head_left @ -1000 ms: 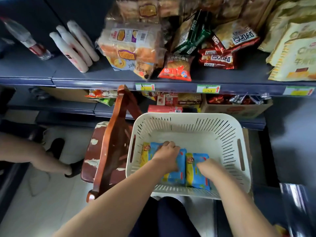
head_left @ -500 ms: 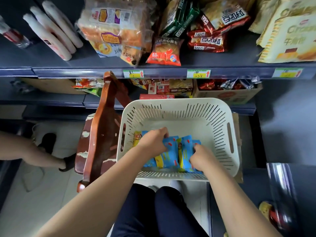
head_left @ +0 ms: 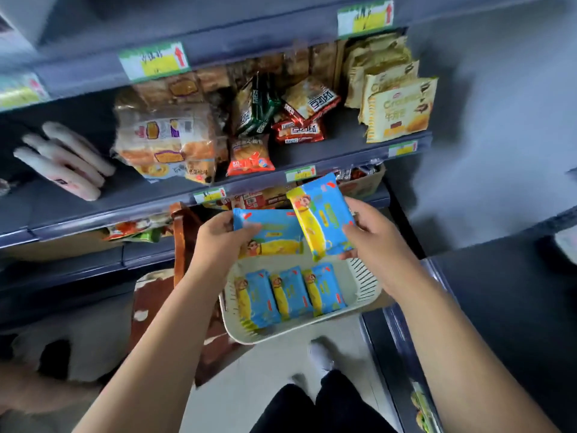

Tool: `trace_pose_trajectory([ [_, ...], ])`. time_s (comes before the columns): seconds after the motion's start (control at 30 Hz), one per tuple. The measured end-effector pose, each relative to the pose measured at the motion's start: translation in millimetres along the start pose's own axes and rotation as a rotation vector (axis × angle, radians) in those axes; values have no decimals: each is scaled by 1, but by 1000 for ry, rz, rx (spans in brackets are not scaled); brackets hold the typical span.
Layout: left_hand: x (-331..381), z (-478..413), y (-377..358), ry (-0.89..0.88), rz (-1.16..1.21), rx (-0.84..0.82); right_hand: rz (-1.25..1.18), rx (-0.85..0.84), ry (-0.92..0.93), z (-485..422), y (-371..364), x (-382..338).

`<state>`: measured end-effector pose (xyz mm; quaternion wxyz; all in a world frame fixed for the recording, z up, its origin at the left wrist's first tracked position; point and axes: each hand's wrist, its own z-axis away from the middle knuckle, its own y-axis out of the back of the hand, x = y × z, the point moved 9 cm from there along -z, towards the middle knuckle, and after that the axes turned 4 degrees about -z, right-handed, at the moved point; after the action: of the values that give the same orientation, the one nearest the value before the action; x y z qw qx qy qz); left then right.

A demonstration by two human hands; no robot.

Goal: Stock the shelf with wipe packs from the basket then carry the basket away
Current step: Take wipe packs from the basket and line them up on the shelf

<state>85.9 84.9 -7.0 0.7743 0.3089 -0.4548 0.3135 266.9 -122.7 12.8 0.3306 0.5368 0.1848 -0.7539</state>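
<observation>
Left grip (head_left: 218, 242) pinches one flat blue-and-yellow plastic wipe pack (head_left: 274, 235), right grip (head_left: 371, 235) a second pack (head_left: 321, 214), both above a white slotted plastic basket (head_left: 359, 285) holding three more.

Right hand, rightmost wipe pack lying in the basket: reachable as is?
Probably not yet. The right hand grips a raised pack, so its fingers are taken. The way itself looks free: the rightmost pack lies uncovered in the basket, just below that hand.

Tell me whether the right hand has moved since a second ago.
Yes. The right hand has lifted up out of the basket, gripping a wipe pack, and is now above its far rim.
</observation>
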Motion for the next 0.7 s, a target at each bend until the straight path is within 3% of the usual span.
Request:
trace_pose_trajectory([
  [0.3, 106, 43, -53, -200, 22, -361, -221, 356, 150, 113, 47, -83],
  [0.5, 167, 123, -122, -344, 64, -640, -293, 582, 319, 217, 103, -122],
  [0.7, 220, 232, -209, -534, 95, -884, -240, 955, 486, 350, 174, -141],
])
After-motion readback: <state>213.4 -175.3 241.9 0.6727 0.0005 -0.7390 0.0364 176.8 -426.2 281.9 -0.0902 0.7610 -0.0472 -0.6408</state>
